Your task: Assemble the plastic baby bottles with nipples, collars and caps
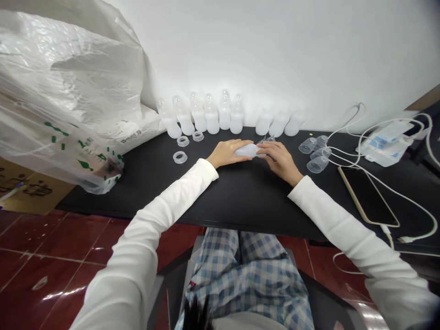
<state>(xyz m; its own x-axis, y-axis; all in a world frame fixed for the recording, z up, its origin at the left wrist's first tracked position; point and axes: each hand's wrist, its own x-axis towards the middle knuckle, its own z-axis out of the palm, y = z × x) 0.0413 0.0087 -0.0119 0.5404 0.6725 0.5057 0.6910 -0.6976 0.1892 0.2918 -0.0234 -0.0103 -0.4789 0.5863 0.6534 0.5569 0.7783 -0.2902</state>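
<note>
A white translucent baby bottle (pixel 246 150) lies sideways between my hands, just above the black table. My left hand (pixel 227 153) is wrapped round its left end. At the other end, the fingers of my right hand (pixel 279 158) close over the bottle's neck; what lies under the fingertips is partly hidden. Beyond my hands, several bottles with clear domed caps (pixel 211 114) stand against the wall. To their right are three bottles without caps (pixel 279 123). Small clear pieces (pixel 271 139) sit just behind my right hand, partly covered by it.
Three clear rings (pixel 180 157) lie left of my hands. Several clear caps (pixel 316 163) rest on the right, near white cables (pixel 360 172), a phone (pixel 369 196) and a white box-shaped device (pixel 385 143). Large plastic bags (pixel 79 78) crowd the table's left end.
</note>
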